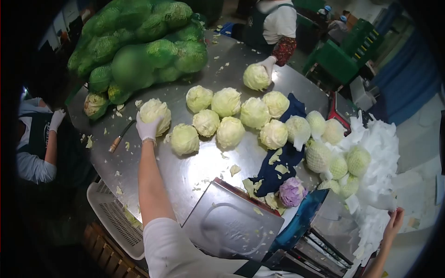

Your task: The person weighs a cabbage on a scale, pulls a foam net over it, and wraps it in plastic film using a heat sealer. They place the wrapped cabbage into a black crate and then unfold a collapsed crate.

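Head view: outstretched left hand (148,128) clasps cabbage (155,110); right hand (394,222) at foam (379,148), hold unclear.

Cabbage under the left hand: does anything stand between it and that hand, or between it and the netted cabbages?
Nothing visible separates the left hand from its cabbage; they touch. Toward the netted cabbages, a cluster of bare cabbages and part of the dark blue cloth lie across the direct way.

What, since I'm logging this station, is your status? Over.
Left hand gloved, gripping pale cabbage. Right hand bare, at white foam nets. Knife lying loose near that cabbage.
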The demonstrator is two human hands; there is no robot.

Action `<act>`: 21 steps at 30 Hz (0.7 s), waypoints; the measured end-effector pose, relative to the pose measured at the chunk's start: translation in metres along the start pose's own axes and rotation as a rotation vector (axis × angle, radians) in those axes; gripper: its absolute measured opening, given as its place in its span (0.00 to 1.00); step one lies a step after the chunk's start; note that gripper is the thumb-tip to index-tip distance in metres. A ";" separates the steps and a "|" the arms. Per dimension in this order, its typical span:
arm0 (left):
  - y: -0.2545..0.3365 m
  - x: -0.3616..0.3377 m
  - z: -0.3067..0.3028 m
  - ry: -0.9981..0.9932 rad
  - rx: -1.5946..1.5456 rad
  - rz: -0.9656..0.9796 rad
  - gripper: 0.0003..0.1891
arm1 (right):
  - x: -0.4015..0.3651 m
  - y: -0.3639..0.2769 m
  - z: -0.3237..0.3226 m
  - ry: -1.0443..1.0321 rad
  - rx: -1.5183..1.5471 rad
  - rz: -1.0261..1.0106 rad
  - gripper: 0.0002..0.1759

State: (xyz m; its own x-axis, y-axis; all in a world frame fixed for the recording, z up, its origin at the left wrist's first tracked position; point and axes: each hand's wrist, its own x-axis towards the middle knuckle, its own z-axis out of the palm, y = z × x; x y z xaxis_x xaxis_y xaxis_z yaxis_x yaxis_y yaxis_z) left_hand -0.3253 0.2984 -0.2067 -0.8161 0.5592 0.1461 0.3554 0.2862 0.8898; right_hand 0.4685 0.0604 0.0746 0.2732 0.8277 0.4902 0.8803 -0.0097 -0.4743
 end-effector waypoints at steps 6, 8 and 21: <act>-0.035 -0.047 -0.048 -0.061 -1.087 -0.495 0.36 | -0.013 -0.019 0.003 0.067 0.293 0.064 0.10; -0.076 -0.044 -0.053 -0.231 -1.341 -0.543 0.34 | -0.016 -0.020 -0.001 0.021 0.307 0.052 0.10; -0.002 -0.207 -0.159 -0.758 -1.260 -0.444 0.44 | -0.060 -0.042 -0.020 0.088 0.737 0.405 0.22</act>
State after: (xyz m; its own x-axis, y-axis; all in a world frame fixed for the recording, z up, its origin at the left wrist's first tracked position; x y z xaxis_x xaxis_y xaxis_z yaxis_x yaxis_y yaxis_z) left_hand -0.2295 0.0580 -0.1698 -0.1933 0.9735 -0.1219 -0.7698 -0.0734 0.6340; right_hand 0.4232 0.0000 0.0796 0.5692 0.7921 0.2205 0.2382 0.0978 -0.9663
